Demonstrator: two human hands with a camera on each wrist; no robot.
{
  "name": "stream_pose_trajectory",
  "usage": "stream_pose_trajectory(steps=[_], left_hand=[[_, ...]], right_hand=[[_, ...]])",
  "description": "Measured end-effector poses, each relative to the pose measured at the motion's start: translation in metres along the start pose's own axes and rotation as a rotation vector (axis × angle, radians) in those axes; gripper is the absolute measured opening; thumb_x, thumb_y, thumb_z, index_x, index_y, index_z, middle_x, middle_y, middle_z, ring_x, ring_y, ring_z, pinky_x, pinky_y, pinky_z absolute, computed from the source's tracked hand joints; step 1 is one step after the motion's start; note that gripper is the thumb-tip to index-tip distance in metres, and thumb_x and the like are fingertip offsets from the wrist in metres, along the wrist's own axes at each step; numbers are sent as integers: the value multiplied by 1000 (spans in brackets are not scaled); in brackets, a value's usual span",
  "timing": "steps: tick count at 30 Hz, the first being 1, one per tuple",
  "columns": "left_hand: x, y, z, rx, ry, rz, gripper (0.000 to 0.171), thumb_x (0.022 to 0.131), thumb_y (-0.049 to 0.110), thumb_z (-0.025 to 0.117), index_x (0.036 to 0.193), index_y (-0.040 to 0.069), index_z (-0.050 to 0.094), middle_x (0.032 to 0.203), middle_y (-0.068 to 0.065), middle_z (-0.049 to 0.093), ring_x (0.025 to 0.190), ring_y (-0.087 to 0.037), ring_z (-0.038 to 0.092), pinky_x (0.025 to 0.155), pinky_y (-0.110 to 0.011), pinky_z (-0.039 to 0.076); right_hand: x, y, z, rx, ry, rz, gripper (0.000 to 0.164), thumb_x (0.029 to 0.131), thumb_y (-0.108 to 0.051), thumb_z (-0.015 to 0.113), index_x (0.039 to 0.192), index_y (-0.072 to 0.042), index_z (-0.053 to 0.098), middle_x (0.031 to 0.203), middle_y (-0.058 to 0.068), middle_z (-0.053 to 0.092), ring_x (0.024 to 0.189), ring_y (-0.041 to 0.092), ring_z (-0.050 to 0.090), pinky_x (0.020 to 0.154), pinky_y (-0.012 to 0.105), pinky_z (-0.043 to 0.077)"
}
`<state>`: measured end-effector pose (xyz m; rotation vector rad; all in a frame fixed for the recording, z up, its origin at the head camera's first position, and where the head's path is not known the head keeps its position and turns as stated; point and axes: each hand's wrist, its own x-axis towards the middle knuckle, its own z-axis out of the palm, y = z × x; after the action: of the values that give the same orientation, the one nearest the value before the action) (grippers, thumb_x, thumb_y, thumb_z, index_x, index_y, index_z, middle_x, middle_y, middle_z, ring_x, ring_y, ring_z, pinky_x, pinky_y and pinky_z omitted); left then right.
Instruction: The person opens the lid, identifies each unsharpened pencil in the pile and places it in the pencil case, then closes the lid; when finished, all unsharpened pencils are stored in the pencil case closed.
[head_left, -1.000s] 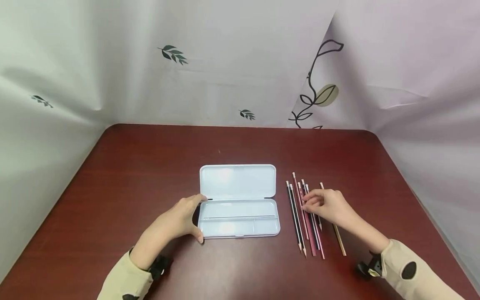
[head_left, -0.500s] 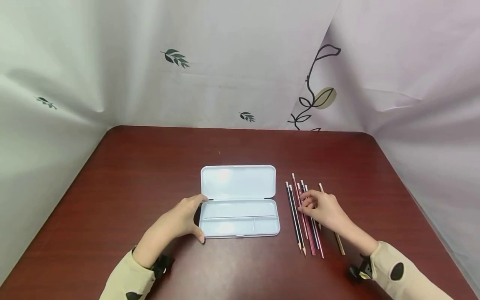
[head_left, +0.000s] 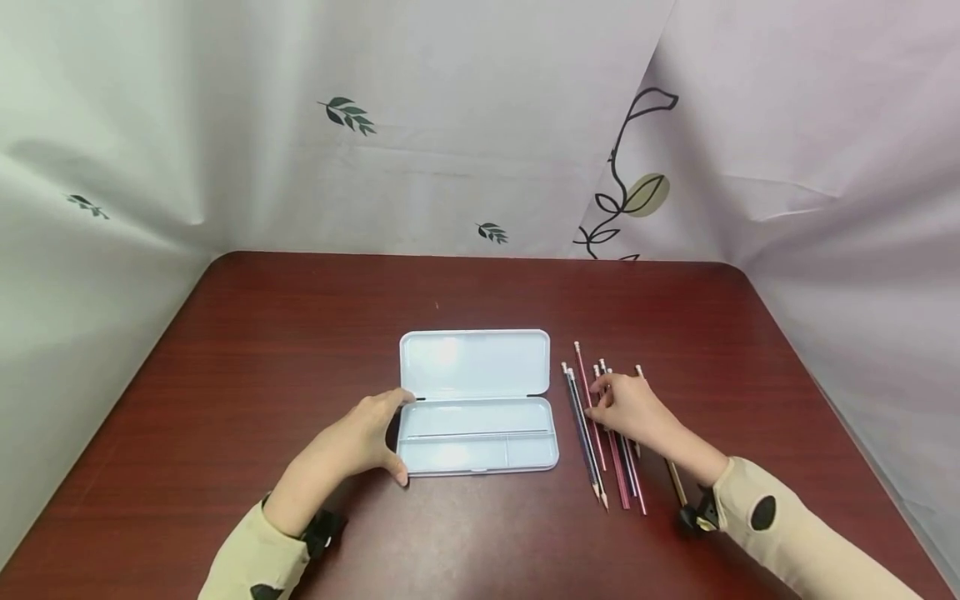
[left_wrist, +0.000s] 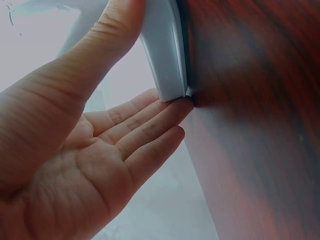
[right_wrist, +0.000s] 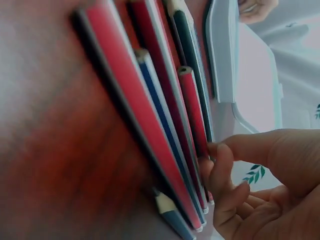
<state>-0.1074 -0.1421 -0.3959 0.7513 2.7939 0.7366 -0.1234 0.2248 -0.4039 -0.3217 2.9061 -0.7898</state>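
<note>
A pale blue pencil case (head_left: 450,457) lies open on the table, with its lid (head_left: 472,362) folded back. My left hand (head_left: 360,435) spans the case's left end, holding it between thumb at the front corner and fingers near the hinge. In the left wrist view the fingers (left_wrist: 157,120) extend along the case's corner. To the right of the case, my right hand (head_left: 633,408) pinches a red pencil (head_left: 581,367), also seen as the shorter red pencil (right_wrist: 191,95) in the right wrist view. Two dark pencils (head_left: 587,450) lie just left of it.
Several more red, pink and dark pencils (head_left: 621,479) lie partly under my right hand. A gold pencil (head_left: 676,482) sits apart on the right, partly hidden by my wrist. Patterned white cloth (head_left: 420,167) hangs around the dark red table (head_left: 315,308).
My right hand has moved left with the red pencil, and the two dark pencils beside it have shifted toward the case. The left hand and the case have stayed put.
</note>
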Motion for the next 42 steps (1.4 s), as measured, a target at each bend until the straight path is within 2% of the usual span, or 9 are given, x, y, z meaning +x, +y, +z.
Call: stream_pose_trajectory(steps=[7, 11, 17, 20, 25, 29, 31, 35, 42], left_hand=[[3, 0, -1, 8, -4, -4, 91, 37, 22, 94, 113, -5, 52, 108, -18, 61, 101, -30, 58, 87, -44, 47], [3, 1, -1, 8, -2, -7, 91, 37, 22, 94, 113, -5, 52, 108, -18, 61, 100, -29, 58, 87, -43, 47], [1, 2, -2, 6, 2, -7, 91, 36, 22, 94, 113, -5, 52, 107, -17, 62, 99, -29, 59, 86, -43, 47], [0, 1, -2, 14, 1, -4, 91, 36, 23, 94, 112, -5, 52, 106, -17, 62, 98, -29, 59, 86, -43, 47], [-3, -1, -3, 18, -2, -15, 91, 36, 23, 94, 112, -5, 52, 106, -17, 62, 99, -29, 59, 86, -43, 47], [-2, -1, -4, 8, -2, -21, 92, 36, 23, 94, 113, -5, 52, 107, -17, 62, 99, -28, 59, 86, -43, 47], [-1, -1, -4, 3, -4, -26, 92, 36, 23, 94, 114, -5, 52, 107, -17, 62, 100, -28, 59, 87, -43, 47], [-1, -1, -2, 5, -10, -33, 92, 36, 23, 94, 114, -5, 52, 107, -17, 61, 100, -29, 58, 87, -43, 47], [-3, 0, 1, 14, -11, -41, 93, 36, 23, 94, 114, -5, 52, 108, -17, 62, 100, -28, 58, 87, -43, 47]], right_hand=[[17, -3, -9, -39, -138, 34, 10, 76, -13, 67, 72, -6, 61, 46, -5, 58, 41, 6, 59, 70, 35, 52], [23, -1, -14, 22, -211, 86, 13, 77, -16, 63, 67, -8, 62, 45, -3, 58, 41, 9, 60, 62, 29, 51], [23, 1, -25, 91, -154, 120, 19, 80, -22, 62, 82, -5, 56, 52, 1, 58, 45, 14, 61, 57, 27, 46], [24, -2, -29, 167, -95, 57, 19, 81, -18, 60, 91, -3, 53, 58, 2, 60, 49, 16, 63, 54, 28, 45], [30, -16, -30, 255, -7, -159, 17, 79, -5, 57, 96, -5, 51, 65, -3, 66, 56, 23, 63, 46, 22, 39], [37, -25, -25, 288, 38, -340, 20, 81, 1, 57, 97, -8, 48, 72, -3, 68, 62, 17, 64, 54, 22, 46], [40, -30, -20, 310, 28, -418, 20, 83, 3, 58, 97, -6, 48, 75, 0, 69, 66, 13, 65, 61, 23, 51], [42, -38, -11, 245, -15, -527, 18, 83, -3, 63, 97, -7, 52, 79, -2, 69, 73, 7, 65, 68, 24, 53], [40, -47, -5, 176, -147, -541, 15, 84, -10, 65, 97, -12, 58, 84, -4, 68, 77, 3, 61, 68, 24, 52]])
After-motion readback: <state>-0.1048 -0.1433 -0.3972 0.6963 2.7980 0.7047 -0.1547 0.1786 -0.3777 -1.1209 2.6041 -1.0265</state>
